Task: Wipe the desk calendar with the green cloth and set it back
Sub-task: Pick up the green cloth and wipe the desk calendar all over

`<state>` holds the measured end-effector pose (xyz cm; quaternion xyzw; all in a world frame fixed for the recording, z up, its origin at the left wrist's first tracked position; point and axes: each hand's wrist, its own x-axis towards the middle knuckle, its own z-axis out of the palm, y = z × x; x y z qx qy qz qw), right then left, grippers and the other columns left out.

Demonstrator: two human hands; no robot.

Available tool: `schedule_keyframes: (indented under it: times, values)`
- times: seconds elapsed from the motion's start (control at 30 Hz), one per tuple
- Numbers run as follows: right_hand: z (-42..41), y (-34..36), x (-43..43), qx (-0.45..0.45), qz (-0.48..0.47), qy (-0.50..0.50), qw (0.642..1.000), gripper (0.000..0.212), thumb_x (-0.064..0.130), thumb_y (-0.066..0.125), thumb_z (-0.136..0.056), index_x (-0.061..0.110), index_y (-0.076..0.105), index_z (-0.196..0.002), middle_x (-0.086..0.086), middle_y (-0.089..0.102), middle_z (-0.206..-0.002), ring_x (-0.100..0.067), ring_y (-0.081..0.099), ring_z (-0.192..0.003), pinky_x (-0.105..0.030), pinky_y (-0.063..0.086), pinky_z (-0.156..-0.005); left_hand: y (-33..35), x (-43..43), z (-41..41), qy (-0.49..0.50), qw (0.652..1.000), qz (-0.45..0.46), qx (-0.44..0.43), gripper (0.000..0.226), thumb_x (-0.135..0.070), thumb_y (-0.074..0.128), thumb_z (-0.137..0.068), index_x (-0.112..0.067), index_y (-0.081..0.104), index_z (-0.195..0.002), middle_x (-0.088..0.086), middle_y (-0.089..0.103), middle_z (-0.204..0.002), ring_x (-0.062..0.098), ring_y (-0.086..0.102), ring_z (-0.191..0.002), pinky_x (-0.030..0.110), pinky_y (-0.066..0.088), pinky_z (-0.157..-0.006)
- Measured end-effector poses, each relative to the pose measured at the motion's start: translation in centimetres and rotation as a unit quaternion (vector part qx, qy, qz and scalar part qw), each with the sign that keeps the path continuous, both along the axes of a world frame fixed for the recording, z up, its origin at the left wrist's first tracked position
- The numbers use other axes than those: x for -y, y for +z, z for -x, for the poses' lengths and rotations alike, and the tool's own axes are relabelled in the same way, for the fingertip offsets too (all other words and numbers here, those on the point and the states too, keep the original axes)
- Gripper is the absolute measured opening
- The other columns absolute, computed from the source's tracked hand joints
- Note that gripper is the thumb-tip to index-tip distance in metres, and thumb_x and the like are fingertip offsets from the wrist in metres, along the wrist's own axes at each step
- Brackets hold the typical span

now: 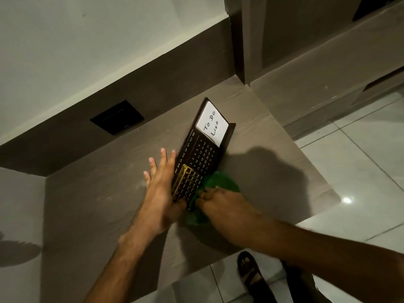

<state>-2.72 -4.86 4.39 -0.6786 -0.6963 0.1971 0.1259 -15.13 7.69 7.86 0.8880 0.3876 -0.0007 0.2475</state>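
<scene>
A dark brown desk calendar [196, 156] stands on the grey desk [91, 204], its face showing month names, date numbers and a gold frame. A white "To Do List" pad [212, 125] sits in its far end. My left hand [162, 186] lies flat against the calendar's left side, fingers stretched out, with the thumb at its near end. My right hand [225, 208] presses the bunched green cloth [220, 182] against the calendar's near right edge. Part of the cloth is hidden under that hand.
A black square wall plate [117, 117] is set into the brown backsplash behind the desk. The desk's edge runs close on the right, above a glossy tiled floor [360, 171]. My sandalled foot [251, 272] shows below the front edge.
</scene>
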Motion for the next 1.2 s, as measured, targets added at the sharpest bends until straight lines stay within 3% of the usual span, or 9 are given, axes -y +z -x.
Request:
schedule_keyframes:
  times: [0.13, 0.23, 0.37, 0.57, 0.7, 0.8, 0.97, 1.1, 1.2]
  values:
    - [-4.8, 1.7, 1.0, -0.35, 0.024, -0.106, 0.931, 0.037, 0.019, 0.058, -0.092, 0.035, 0.056, -0.125, 0.007, 0.065, -0.117, -0.007, 0.061, -0.104, -0.036, 0.054, -0.09, 0.1, 0.3, 1.0, 0.001, 0.999, 0.019, 0.048, 0.123, -0.015, 0.083, -0.068, -0.04, -0.006, -0.149, -0.003, -0.014, -0.161, 0.019, -0.02, -0.147, 0.051, -0.012, -0.118]
    - [-6.8, 2.8, 0.9, -0.459, -0.123, -0.182, 0.861, 0.034, 0.016, 0.056, -0.095, 0.025, 0.058, -0.127, 0.009, 0.066, -0.119, -0.004, 0.061, -0.109, -0.034, 0.055, -0.09, 0.2, 0.1, 1.9, 0.038, 0.996, 0.007, 0.078, 0.118, -0.019, 0.082, -0.07, -0.037, -0.003, -0.151, -0.007, -0.01, -0.162, 0.012, -0.018, -0.147, 0.049, -0.013, -0.118]
    - [-4.3, 2.2, 0.5, -0.298, -0.256, -0.238, 0.888, 0.056, 0.002, 0.062, -0.087, 0.017, 0.048, -0.139, -0.003, 0.051, -0.142, -0.016, 0.048, -0.13, -0.042, 0.05, -0.099, 0.3, 0.5, 2.0, 0.023, 0.999, 0.005, 0.041, 0.113, -0.018, 0.08, -0.072, -0.037, 0.002, -0.151, -0.005, -0.011, -0.161, 0.016, -0.021, -0.146, 0.056, -0.012, -0.118]
    - [-0.6, -0.4, -0.8, -0.064, -0.219, 0.056, 0.972, 0.069, -0.001, 0.073, -0.076, 0.014, 0.049, -0.139, -0.009, 0.042, -0.15, -0.037, 0.026, -0.142, -0.068, 0.033, -0.102, 0.9, 0.3, 2.0, -0.026, 0.997, 0.048, 0.046, 0.113, -0.056, 0.076, -0.065, -0.036, 0.0, -0.147, 0.0, -0.015, -0.16, 0.023, -0.024, -0.146, 0.051, -0.016, -0.116]
    - [-3.6, 0.0, -2.6, -0.072, -0.205, -0.079, 0.973, 0.069, -0.008, 0.064, -0.08, 0.017, 0.045, -0.142, -0.004, 0.038, -0.153, -0.032, 0.018, -0.145, -0.066, 0.029, -0.107, 0.6, 0.0, 1.9, -0.014, 0.999, 0.033, 0.027, 0.11, -0.017, 0.079, -0.073, -0.044, 0.002, -0.148, -0.003, -0.014, -0.161, 0.021, -0.025, -0.145, 0.056, -0.014, -0.117]
    - [-3.3, 0.6, -2.9, -0.061, -0.197, -0.12, 0.971, 0.063, -0.005, 0.06, -0.081, 0.016, 0.048, -0.139, -0.005, 0.042, -0.15, -0.033, 0.018, -0.145, -0.069, 0.027, -0.106, 0.5, -0.1, 1.8, -0.012, 0.999, 0.034, 0.025, 0.11, -0.018, 0.079, -0.074, -0.04, 0.003, -0.15, -0.003, -0.014, -0.161, 0.021, -0.025, -0.145, 0.054, -0.015, -0.116]
    - [-0.3, 0.8, -1.4, -0.006, -0.231, 0.055, 0.971, 0.058, 0.007, 0.079, -0.071, 0.016, 0.062, -0.126, -0.007, 0.055, -0.14, -0.039, 0.032, -0.139, -0.071, 0.029, -0.103, 0.5, -0.1, 2.1, -0.023, 0.998, 0.048, 0.039, 0.108, -0.027, 0.077, -0.073, -0.033, 0.001, -0.15, -0.002, -0.015, -0.161, 0.02, -0.023, -0.146, 0.052, -0.015, -0.117]
    - [-4.6, 1.5, -3.5, 0.001, -0.175, -0.107, 0.979, 0.056, 0.003, 0.053, -0.084, 0.02, 0.05, -0.138, 0.0, 0.039, -0.152, -0.031, 0.01, -0.147, -0.063, 0.019, -0.112, 0.5, -0.2, 2.0, -0.013, 0.999, 0.043, 0.03, 0.11, -0.019, 0.079, -0.073, -0.04, 0.004, -0.151, -0.004, -0.015, -0.161, 0.019, -0.025, -0.145, 0.054, -0.016, -0.116]
    - [-3.2, 1.8, -3.2, -0.01, -0.161, -0.109, 0.981, 0.062, 0.006, 0.063, -0.083, 0.02, 0.046, -0.141, 0.0, 0.035, -0.155, -0.03, 0.009, -0.147, -0.064, 0.019, -0.112, 0.3, 0.0, 1.9, -0.014, 0.998, 0.046, 0.043, 0.111, -0.017, 0.079, -0.073, -0.039, 0.004, -0.151, -0.005, -0.014, -0.161, 0.018, -0.024, -0.145, 0.054, -0.015, -0.117]
